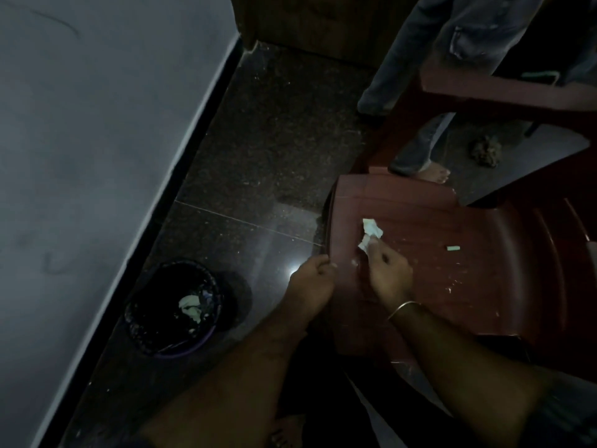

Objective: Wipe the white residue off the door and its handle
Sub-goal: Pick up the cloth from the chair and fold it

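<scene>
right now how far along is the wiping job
Done: a used tissue wad already lies in the dark bin. In hand: the right hand pinches a white tissue on the red plastic chair, while the left hand grips the seat's edge. Left: only the door's bottom shows, no handle, so any residue there can't be judged.

A reddish-brown plastic chair [452, 270] stands at right on the dark speckled polished floor [258, 156]. A small pale stub, perhaps chalk [453, 248], lies on its seat. A round black bin [171, 307] sits near left, beside the grey wall [80, 124].
</scene>
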Action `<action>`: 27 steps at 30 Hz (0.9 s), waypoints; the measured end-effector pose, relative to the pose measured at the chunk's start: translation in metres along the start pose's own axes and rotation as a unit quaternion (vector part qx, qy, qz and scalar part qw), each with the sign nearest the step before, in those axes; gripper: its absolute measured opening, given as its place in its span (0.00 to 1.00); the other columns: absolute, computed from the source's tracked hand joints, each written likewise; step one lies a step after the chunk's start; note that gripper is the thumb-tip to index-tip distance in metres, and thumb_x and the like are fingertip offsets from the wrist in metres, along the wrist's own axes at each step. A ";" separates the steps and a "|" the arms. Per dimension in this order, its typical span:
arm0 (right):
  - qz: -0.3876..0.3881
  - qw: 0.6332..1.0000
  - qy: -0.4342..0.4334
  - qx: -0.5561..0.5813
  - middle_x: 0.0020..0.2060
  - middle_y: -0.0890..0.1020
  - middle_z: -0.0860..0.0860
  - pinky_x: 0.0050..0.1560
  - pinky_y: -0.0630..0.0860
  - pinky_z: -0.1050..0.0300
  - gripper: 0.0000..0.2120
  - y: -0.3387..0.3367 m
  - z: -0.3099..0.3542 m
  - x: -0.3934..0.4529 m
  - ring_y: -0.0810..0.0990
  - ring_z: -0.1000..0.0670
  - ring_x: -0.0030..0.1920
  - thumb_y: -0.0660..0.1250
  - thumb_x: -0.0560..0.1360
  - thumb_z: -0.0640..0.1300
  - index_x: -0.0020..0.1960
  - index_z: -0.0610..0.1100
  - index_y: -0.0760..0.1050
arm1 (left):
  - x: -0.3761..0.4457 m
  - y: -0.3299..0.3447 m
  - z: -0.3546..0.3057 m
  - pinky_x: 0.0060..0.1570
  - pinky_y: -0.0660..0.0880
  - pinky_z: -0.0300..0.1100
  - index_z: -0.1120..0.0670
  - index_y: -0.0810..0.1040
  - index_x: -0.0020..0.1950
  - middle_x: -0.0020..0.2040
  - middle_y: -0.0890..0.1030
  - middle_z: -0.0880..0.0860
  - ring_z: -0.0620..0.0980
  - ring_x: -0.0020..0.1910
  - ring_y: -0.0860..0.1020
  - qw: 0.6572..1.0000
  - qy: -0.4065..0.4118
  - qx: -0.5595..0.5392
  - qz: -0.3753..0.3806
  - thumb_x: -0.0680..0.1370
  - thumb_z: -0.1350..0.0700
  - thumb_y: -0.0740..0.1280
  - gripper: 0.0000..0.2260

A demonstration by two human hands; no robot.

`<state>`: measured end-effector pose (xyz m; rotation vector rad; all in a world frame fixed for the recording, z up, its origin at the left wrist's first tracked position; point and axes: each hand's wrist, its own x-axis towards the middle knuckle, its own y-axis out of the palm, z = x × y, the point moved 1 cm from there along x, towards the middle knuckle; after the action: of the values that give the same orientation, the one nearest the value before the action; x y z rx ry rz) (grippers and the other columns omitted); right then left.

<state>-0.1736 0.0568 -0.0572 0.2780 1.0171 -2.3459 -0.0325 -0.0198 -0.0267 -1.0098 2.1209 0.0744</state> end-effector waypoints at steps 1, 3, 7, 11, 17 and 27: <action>-0.005 0.999 0.015 0.036 0.54 0.85 0.51 0.57 0.71 0.61 0.15 0.002 0.006 -0.004 0.81 0.48 0.58 0.63 0.77 0.56 0.57 0.52 0.82 | 0.001 -0.002 -0.003 0.51 0.73 0.37 0.49 0.78 0.62 0.54 0.80 0.45 0.44 0.51 0.78 0.998 -0.036 -0.048 -0.003 0.76 0.48 0.65 0.15; 0.001 0.995 0.012 0.097 0.50 0.86 0.50 0.58 0.76 0.56 0.09 0.008 0.017 -0.013 0.83 0.48 0.53 0.66 0.76 0.47 0.54 0.50 0.83 | 0.003 -0.006 -0.008 0.50 0.75 0.39 0.51 0.80 0.58 0.54 0.83 0.49 0.46 0.50 0.80 0.986 -0.063 -0.153 0.001 0.75 0.47 0.66 0.14; 0.055 0.985 -0.045 0.156 0.51 0.84 0.56 0.51 0.78 0.66 0.18 0.021 0.038 -0.032 0.83 0.59 0.50 0.69 0.73 0.35 0.57 0.53 0.81 | 0.002 -0.021 -0.019 0.31 0.76 0.33 0.49 0.80 0.46 0.38 0.85 0.43 0.40 0.38 0.84 0.957 -0.073 -0.279 0.015 0.78 0.48 0.66 0.07; 0.146 0.964 -0.074 0.209 0.54 0.83 0.53 0.43 0.78 0.68 0.23 0.036 0.062 -0.052 0.83 0.60 0.50 0.69 0.73 0.32 0.64 0.49 0.74 | -0.004 -0.038 -0.022 0.37 0.79 0.39 0.54 0.81 0.53 0.45 0.86 0.52 0.47 0.43 0.85 0.938 -0.071 -0.338 0.021 0.77 0.51 0.69 0.09; 0.224 0.944 -0.034 0.239 0.50 0.84 0.53 0.42 0.79 0.66 0.16 0.048 0.101 -0.080 0.84 0.57 0.44 0.66 0.78 0.39 0.65 0.46 0.74 | -0.015 -0.080 -0.016 0.42 0.80 0.42 0.58 0.80 0.58 0.49 0.85 0.57 0.52 0.47 0.84 0.928 -0.073 -0.362 -0.052 0.79 0.59 0.66 0.09; 0.446 0.848 0.126 0.257 0.56 0.82 0.39 0.57 0.77 0.53 0.17 0.055 0.203 -0.134 0.81 0.45 0.53 0.67 0.75 0.31 0.64 0.36 0.75 | -0.088 -0.186 -0.021 0.40 0.78 0.43 0.56 0.85 0.49 0.46 0.86 0.57 0.51 0.43 0.84 0.916 -0.046 -0.384 -0.108 0.77 0.60 0.66 0.08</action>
<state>-0.0261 -0.0651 0.1026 1.0383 0.2037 -1.6574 0.1151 -0.0985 0.0941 -1.6381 1.8892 0.8834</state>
